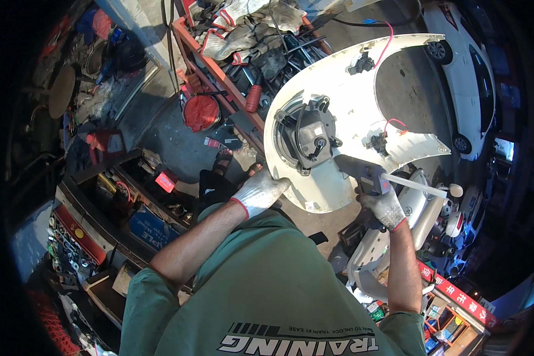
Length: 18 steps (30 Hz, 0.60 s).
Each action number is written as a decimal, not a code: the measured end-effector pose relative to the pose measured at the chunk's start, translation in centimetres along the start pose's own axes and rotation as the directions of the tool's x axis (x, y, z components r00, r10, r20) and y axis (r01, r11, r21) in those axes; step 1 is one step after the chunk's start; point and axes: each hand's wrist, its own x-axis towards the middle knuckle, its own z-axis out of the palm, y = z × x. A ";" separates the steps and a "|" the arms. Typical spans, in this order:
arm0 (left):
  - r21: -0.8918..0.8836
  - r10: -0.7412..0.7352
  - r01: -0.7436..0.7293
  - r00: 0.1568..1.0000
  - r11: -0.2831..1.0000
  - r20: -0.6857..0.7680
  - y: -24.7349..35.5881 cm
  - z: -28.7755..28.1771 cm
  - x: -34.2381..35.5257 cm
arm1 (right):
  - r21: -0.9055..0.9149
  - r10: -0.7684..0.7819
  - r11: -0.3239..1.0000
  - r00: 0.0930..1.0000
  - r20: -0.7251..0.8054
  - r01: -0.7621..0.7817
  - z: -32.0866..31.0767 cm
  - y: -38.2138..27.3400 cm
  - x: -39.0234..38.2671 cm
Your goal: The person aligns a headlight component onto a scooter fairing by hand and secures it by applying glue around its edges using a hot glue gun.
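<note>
Large white block letters run across the front of the person's green shirt [267,285], upside down in this view, with a smaller line above. White characters fill a red strip [457,293]. Pale lettering marks a blue box [151,229] and a red packet [167,182].

I look down from head height, wide-angled, over a green shirt [279,279] at the left hand [261,194] and right hand [384,207] nearby.

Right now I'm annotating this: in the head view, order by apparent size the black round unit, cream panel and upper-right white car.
1. Cream panel
2. White car, farther off
3. Black round unit
</note>
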 end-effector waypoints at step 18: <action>0.018 0.105 -0.105 0.994 0.994 -0.027 -1.7 0.2 1.0 | -0.481 -0.067 0.876 0.997 -0.033 0.043 -0.3 -3.7 -1.2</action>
